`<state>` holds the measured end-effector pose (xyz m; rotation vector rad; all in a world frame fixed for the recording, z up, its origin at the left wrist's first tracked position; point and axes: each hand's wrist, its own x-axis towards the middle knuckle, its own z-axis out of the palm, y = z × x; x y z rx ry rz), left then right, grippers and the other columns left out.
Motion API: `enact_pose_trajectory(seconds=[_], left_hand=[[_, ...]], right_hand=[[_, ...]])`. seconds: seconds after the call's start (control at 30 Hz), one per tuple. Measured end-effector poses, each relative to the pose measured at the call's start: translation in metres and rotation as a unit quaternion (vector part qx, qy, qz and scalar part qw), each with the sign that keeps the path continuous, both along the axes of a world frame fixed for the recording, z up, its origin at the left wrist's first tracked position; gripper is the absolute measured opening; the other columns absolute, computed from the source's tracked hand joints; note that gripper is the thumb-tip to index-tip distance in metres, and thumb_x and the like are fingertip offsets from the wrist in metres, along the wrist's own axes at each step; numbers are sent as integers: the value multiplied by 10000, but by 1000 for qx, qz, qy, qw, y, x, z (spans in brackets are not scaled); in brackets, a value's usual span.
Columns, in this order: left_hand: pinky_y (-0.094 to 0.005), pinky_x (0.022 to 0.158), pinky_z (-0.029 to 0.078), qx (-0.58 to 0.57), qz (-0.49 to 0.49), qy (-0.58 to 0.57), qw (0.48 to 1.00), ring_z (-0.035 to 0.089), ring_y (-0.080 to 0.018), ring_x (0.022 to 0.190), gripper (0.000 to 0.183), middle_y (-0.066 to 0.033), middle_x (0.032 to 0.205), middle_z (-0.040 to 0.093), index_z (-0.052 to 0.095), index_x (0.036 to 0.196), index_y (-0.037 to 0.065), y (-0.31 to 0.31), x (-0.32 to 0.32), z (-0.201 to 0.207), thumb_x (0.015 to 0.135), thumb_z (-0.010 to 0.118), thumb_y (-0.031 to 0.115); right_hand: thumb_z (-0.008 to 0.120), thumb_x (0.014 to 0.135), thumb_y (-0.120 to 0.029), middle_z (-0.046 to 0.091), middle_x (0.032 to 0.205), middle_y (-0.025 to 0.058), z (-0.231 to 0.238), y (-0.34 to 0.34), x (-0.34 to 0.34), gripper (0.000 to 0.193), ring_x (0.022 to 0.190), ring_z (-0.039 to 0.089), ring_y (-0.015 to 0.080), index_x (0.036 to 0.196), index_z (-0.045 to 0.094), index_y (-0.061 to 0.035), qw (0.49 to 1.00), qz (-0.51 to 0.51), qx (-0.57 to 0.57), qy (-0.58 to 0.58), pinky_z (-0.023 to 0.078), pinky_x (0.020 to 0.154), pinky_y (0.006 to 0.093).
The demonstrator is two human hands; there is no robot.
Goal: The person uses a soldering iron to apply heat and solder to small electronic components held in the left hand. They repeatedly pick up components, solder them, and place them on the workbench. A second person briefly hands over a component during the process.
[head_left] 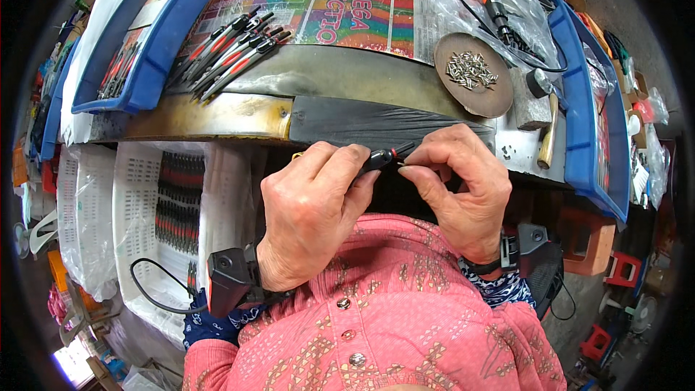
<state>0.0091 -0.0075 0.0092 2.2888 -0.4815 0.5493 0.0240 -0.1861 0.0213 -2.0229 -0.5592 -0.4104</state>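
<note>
By the tabletop's near edge, the left hand grips a black pen-like piece; the right hand pinches a tiny pin.

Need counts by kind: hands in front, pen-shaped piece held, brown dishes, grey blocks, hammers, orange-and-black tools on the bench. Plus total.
Hands, left hand and right hand: 2
Held pen-shaped piece: 1
Brown dish: 1
Grey block: 1
Hammer: 1
Orange-and-black tool: 1
Total: 7
</note>
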Motion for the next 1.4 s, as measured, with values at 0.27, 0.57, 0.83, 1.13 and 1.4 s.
enact_pose_trajectory(seconds=[0.27, 0.57, 0.83, 1.13, 1.4], left_hand=[[-330, 525, 473, 33, 7, -56, 998, 567, -242, 593, 265, -66, 732, 553, 616, 919, 52, 0, -2, -6, 675, 717, 72], [-318, 501, 461, 66, 8, -97, 993, 558, -217, 575, 257, -65, 733, 539, 610, 930, 27, 1, -3, -7, 689, 692, 65], [-311, 478, 442, 110, 6, -123, 986, 528, -210, 541, 279, -66, 710, 500, 605, 973, 18, 4, -5, -11, 706, 635, 89], [-313, 472, 435, 127, 4, -129, 983, 522, -207, 541, 283, -71, 714, 494, 602, 977, 10, 5, -7, -12, 705, 623, 82], [-308, 477, 439, 116, -3, -127, 985, 525, -205, 541, 281, -68, 709, 488, 604, 977, 14, 5, -8, -13, 706, 620, 87]], right_hand=[[737, 658, 0, 590, 760, 104, -9, 7, 0, 188, 681, 574, 242, 803, 618, 2, 991, -2, -62, -117, 460, 585, 313], [732, 618, 4, 562, 766, 119, -5, 9, -1, 250, 661, 544, 274, 831, 600, 11, 979, -2, -126, -161, 450, 563, 349], [719, 628, 24, 552, 779, 131, 2, 12, -7, 233, 680, 537, 282, 826, 598, 16, 973, -4, -177, -146, 444, 574, 353], [717, 613, 38, 545, 789, 136, 5, 14, -10, 267, 690, 536, 286, 850, 596, 24, 965, -11, -214, -148, 448, 580, 356], [713, 628, 36, 543, 787, 138, 6, 15, -10, 250, 696, 533, 294, 846, 593, 24, 977, 8, -173, -128, 441, 591, 353]])
